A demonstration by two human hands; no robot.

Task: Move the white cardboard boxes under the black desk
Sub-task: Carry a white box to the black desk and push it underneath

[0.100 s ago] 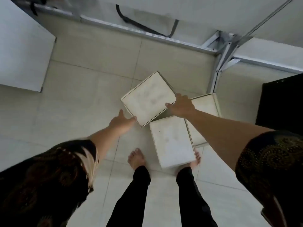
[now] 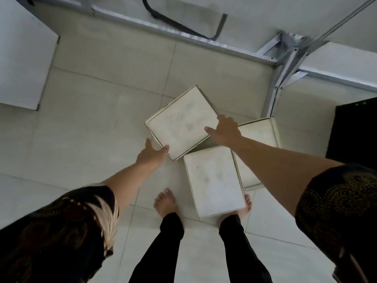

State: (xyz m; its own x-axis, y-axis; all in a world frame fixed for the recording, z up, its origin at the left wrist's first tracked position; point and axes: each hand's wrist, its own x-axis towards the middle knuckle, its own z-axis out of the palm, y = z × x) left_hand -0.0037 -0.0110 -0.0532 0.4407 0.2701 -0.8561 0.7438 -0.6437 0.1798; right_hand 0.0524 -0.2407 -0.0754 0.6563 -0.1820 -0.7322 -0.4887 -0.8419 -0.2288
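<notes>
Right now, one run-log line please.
left hand: on top box near corner | right hand: on its right edge | boxes: three, on floor

No legible text, labels, brands or numbers anywhere. The lids of the three white cardboard boxes carry only faint grey smudges, no print. Black desk at 3 o'clock: bare surface, a few pale dots near its far corner, unreadable. Patterned sleeves show ornament, not lettering.

light: dim, flat, your view greyish | shadows: soft under boxes | blur: slight | edges: wide-angle bending
</notes>
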